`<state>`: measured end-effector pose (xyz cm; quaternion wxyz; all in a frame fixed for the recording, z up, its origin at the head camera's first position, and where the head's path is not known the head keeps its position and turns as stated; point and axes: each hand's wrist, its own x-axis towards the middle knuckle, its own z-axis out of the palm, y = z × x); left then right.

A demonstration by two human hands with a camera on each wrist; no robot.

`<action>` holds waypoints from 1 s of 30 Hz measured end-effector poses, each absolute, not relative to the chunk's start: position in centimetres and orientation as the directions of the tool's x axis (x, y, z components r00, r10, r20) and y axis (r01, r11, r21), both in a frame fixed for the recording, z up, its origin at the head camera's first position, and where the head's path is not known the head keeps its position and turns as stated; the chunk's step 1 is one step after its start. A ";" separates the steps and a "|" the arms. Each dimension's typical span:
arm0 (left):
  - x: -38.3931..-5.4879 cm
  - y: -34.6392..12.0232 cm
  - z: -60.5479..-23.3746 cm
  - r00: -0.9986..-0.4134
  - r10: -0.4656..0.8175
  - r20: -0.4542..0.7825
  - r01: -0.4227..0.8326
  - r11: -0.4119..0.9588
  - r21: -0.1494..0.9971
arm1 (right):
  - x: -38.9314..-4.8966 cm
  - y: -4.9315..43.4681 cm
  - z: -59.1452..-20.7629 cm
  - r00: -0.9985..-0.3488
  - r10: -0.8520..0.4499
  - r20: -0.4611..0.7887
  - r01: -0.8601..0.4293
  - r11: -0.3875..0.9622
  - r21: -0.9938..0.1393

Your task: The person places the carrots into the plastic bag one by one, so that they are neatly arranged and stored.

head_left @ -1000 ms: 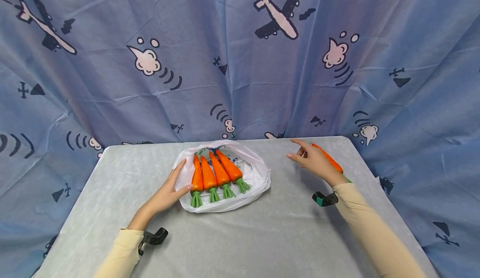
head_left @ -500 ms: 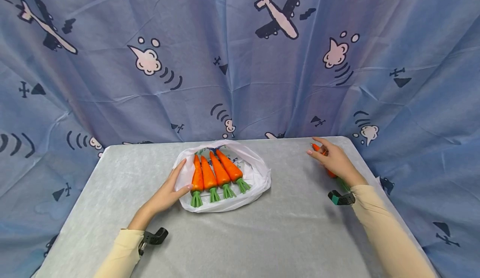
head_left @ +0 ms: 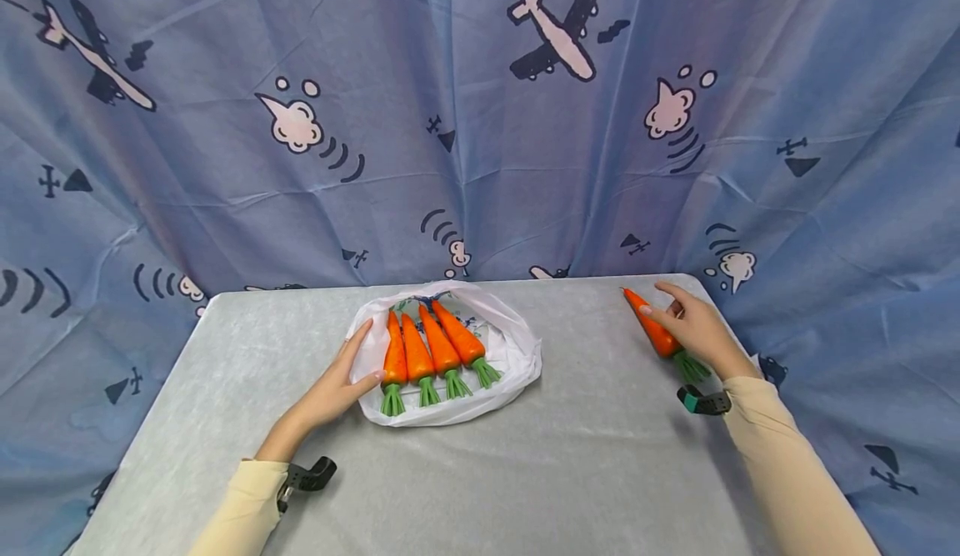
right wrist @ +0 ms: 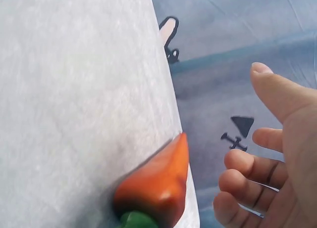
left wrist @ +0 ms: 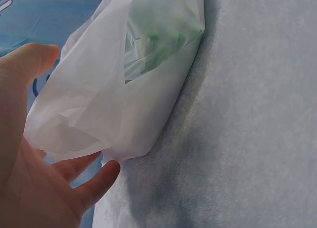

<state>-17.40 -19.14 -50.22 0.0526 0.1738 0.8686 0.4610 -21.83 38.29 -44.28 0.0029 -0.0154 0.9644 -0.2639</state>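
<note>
Several orange carrots [head_left: 417,349] with green stems lie side by side in a white plastic bag [head_left: 517,364]. My left hand [head_left: 335,385] rests at the left side of the bag [left wrist: 94,99], with relaxed fingers and the thumb near the rim. On the right part of the table, a single carrot [head_left: 654,331] lies with its tip pointing away and its green stem toward me. My right hand [head_left: 697,329] hovers just right of it, thumb spread and fingers loosely bent, holding nothing. In the right wrist view this carrot [right wrist: 153,188] sits apart from the fingers [right wrist: 247,186].
A grey-white table [head_left: 480,481] carries everything. Behind its far edge hangs a blue curtain [head_left: 480,122] printed with planes and clouds. Black bands with small devices sit on both wrists [head_left: 705,402].
My right hand has moved right, passing over the lone carrot to its right side and uncovering it. The left hand and the bag have stayed where they were.
</note>
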 end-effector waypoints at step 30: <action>-17.4 -19.2 -50.3 -0.937 0.344 0.059 0.243 0.522 0.817 | -21.5 41.8 -48.8 -0.995 -0.046 -0.086 -0.006 0.912 -0.410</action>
